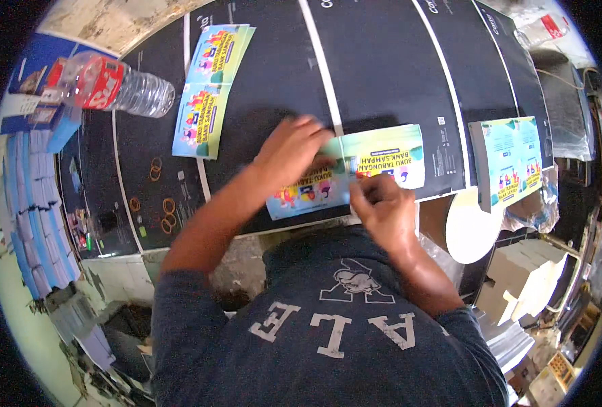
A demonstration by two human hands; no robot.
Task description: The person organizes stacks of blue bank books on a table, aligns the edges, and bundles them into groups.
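A colourful printed cover sheet [401, 142] in green, blue and yellow lies at the table's near edge, its two halves spread to both sides of a middle line. Over its left half is my left hand [293, 150], slightly blurred, fingers extended to the right toward that line. My right hand [384, 209] is at the sheet's near edge by the middle, with thumb and fingers pinched together. What lies between those fingertips is hidden. Farther off to the left, a few similar cover sheets [206, 91] lie overlapped. To the right sits a thick stack of them [508, 163].
The table has a black covering [389, 74] with white stripes. A plastic bottle [121, 85] with a red label lies at left, near rubber bands [168, 214]. Tall stacks of blue-and-white paper [40, 210] stand far left. A white round stool [474, 227] and cardboard box [528, 275] are at right.
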